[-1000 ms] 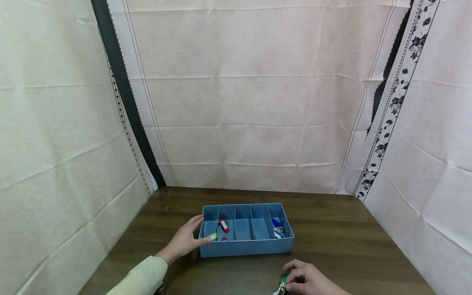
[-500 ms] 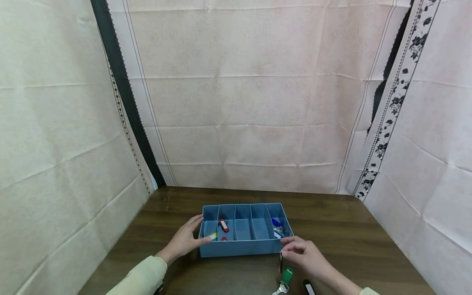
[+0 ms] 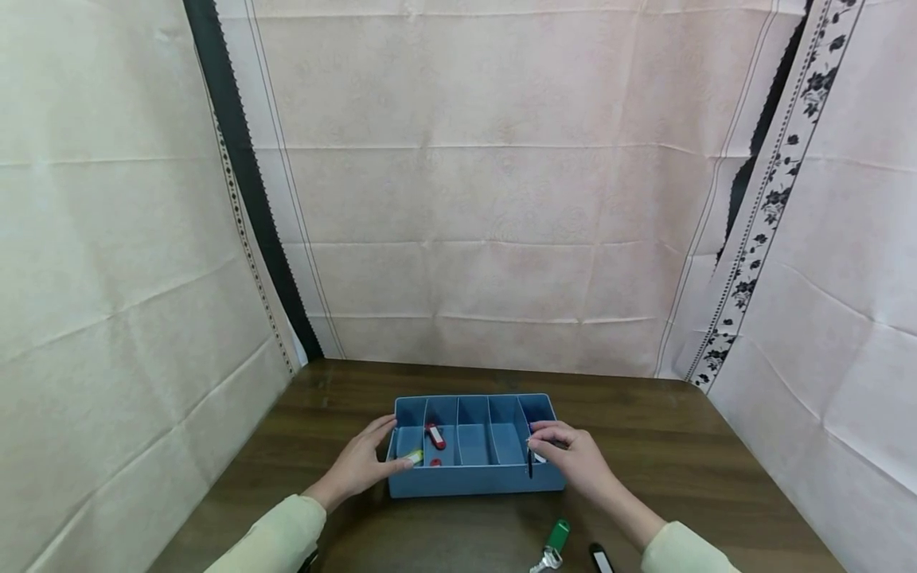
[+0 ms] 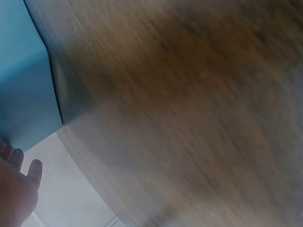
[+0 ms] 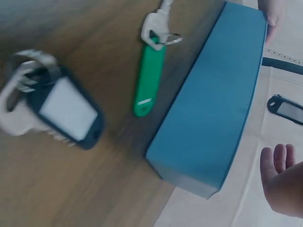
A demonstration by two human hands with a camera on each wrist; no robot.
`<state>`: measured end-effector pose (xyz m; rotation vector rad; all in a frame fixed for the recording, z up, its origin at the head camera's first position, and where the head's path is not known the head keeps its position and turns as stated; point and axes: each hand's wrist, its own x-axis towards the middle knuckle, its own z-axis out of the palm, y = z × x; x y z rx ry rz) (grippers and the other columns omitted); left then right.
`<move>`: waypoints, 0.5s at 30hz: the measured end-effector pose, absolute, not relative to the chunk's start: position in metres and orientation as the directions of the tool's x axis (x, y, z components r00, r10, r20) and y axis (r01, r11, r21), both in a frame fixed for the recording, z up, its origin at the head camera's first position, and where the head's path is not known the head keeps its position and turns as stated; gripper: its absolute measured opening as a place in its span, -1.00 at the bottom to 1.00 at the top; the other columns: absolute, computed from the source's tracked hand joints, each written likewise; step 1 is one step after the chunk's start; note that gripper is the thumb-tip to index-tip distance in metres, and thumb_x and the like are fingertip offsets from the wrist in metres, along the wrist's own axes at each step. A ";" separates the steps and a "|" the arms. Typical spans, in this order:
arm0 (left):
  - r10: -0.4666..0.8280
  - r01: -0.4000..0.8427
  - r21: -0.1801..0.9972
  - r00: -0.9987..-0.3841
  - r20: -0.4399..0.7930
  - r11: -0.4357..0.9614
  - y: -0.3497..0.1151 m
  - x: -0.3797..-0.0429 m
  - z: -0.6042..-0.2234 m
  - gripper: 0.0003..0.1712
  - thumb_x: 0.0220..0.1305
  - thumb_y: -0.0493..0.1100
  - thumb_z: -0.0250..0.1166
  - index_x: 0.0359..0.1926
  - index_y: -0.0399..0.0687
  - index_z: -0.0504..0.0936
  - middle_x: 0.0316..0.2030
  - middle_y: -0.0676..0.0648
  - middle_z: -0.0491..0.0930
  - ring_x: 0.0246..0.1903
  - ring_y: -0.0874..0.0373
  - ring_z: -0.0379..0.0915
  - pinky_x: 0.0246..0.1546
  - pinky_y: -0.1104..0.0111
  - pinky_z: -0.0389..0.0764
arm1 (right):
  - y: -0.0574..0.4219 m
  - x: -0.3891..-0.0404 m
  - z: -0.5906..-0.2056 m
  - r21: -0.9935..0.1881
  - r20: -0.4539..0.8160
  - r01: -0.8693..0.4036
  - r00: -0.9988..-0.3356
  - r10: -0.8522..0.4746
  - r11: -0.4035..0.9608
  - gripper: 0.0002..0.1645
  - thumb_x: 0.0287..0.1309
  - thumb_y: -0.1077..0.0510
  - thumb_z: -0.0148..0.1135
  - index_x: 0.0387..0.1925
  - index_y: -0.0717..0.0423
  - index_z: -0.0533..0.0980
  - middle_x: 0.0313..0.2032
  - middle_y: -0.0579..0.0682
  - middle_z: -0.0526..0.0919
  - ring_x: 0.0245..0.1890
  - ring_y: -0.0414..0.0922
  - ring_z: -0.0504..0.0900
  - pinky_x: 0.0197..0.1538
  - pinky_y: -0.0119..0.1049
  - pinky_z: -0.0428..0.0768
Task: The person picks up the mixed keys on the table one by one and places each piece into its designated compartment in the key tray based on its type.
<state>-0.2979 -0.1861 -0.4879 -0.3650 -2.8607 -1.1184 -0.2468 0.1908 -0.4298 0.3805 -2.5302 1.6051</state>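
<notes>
I see a bench (image 3: 645, 446) of dark wood with visible grain and a slight sheen. The blue tray (image 3: 473, 480) on it looks like smooth matt plastic. On my right wrist view the green key tag (image 5: 149, 75) is glossy plastic with a metal ring, and the black tag (image 5: 66, 111) beside it is plastic with a pale paper-like insert. The backdrop (image 3: 487, 199) looks like creased, matt cloth or paper.

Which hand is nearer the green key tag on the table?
Right. The right hand hangs over the blue tray's right end, just beyond the green key tag. The left hand rests on the tray's left end, farther off.
</notes>
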 end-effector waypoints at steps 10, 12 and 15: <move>0.197 0.233 0.663 -0.972 0.130 0.711 -0.186 -0.297 -0.487 0.05 0.09 0.29 0.44 0.46 -0.12 0.28 0.46 -0.16 0.18 0.39 -0.25 0.15 0.22 -0.28 0.27 | 0.166 -0.267 -0.417 -0.918 0.214 -0.224 -0.975 -0.065 0.329 -0.77 0.29 0.00 0.31 -0.18 0.04 0.72 0.03 -0.02 0.66 0.08 -0.02 0.56 0.10 -0.06 0.57; 0.197 0.232 0.663 -0.972 0.130 0.712 -0.186 -0.297 -0.487 0.05 0.09 0.29 0.44 0.46 -0.12 0.28 0.46 -0.17 0.18 0.39 -0.25 0.15 0.22 -0.28 0.27 | 0.162 -0.273 -0.416 -0.920 0.205 -0.211 -0.977 -0.052 0.331 -0.78 0.28 0.00 0.32 -0.16 0.00 0.71 -0.02 -0.06 0.68 0.02 -0.06 0.57 0.07 -0.10 0.57; 0.198 0.234 0.662 -0.971 0.131 0.712 -0.185 -0.296 -0.486 0.05 0.09 0.29 0.45 0.46 -0.12 0.28 0.46 -0.17 0.18 0.39 -0.25 0.16 0.22 -0.28 0.27 | 0.155 -0.278 -0.415 -0.917 0.199 -0.202 -0.979 -0.042 0.343 -0.77 0.29 -0.01 0.31 -0.15 -0.01 0.71 -0.10 -0.08 0.69 -0.05 -0.08 0.56 0.01 -0.14 0.57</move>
